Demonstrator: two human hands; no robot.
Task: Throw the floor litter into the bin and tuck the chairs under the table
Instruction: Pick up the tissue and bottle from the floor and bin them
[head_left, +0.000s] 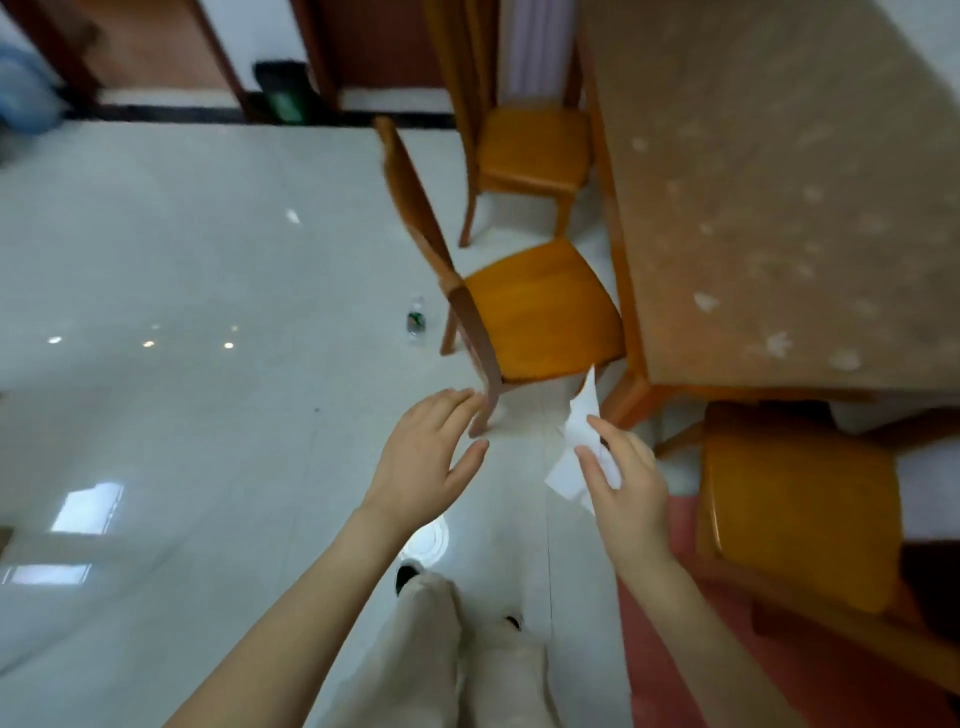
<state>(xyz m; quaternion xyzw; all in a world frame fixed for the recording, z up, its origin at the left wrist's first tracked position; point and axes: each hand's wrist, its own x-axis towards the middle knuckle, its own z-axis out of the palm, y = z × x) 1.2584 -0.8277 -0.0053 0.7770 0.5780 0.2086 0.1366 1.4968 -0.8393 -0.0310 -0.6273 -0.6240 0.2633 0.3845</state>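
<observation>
In the right hand (626, 488), crumpled white paper (576, 457).

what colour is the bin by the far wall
Black, with a green patch on its front, seen in the head view.

Bottle (415, 320) on floor (182, 270), left of chair (540, 306)

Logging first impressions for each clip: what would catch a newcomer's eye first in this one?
Two bare hands reach forward at centre: the right hand pinches a white paper, the left hand is open and empty. Just beyond stands an orange wooden chair, pulled out from the table. A small bottle lies on the pale floor left of it.
</observation>
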